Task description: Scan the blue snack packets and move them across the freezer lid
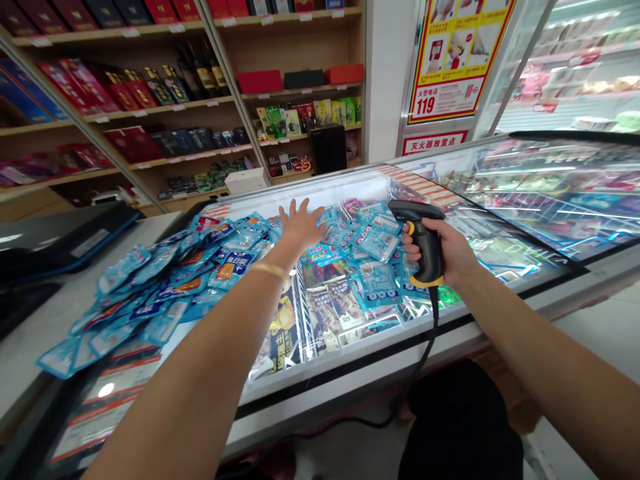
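Note:
My left hand (301, 225) reaches over the freezer's glass top with its fingers spread and nothing in them. Small blue snack packets (235, 257) lie in a heap to its left, and more blue packets (377, 243) are scattered to its right. Wrapped in my right hand (453, 250) is a black and yellow barcode scanner (425, 247), held upright with its head pointing left over the packets. The scanner's cord (425, 357) hangs down past the freezer's front edge.
Through the glass show ice cream packs (335, 307) in wire baskets. A white counter (30, 340) with a black device (65, 233) stands at the left. Shelves (180, 107) of boxes and bottles line the back, beside a fire notice (450, 60). A second freezer section (565, 193) extends right.

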A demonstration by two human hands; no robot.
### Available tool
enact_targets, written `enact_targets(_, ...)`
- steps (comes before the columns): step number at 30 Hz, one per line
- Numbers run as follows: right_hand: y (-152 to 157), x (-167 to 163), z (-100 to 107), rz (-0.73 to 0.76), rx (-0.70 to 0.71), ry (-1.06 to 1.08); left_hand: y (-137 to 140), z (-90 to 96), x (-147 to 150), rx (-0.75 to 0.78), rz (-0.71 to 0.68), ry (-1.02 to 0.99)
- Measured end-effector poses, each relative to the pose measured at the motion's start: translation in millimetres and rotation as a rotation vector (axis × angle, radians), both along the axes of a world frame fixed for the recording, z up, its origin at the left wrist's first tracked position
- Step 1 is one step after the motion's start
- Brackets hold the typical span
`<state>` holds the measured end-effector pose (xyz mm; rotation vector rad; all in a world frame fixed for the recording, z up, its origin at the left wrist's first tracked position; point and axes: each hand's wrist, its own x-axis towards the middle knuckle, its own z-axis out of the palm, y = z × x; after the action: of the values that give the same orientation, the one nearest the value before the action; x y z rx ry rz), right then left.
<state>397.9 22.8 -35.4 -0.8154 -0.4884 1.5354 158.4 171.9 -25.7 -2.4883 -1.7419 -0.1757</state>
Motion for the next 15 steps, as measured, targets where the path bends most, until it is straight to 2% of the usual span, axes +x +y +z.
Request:
enact_targets(3, 0, -2, 3, -0.003, 0.006, -0.02, 18, -1.9, -18, -0.172, 0.088, 0.115)
enact_targets(6, -1, -10, 11, 0.008, 0.039, -0.051, 19, -3.7, -30, -0.261, 0.096, 0.138)
enact_targets(10, 1, -33, 23, 0.06, 0.099, -0.076, 0, -3.5, -47, -0.225, 0.028, 0.162)
enact_targets(15, 8, -77, 30, 0.19, 0.09, -0.068, -40, -6.6, -69, -0.173, -0.041, 0.18)
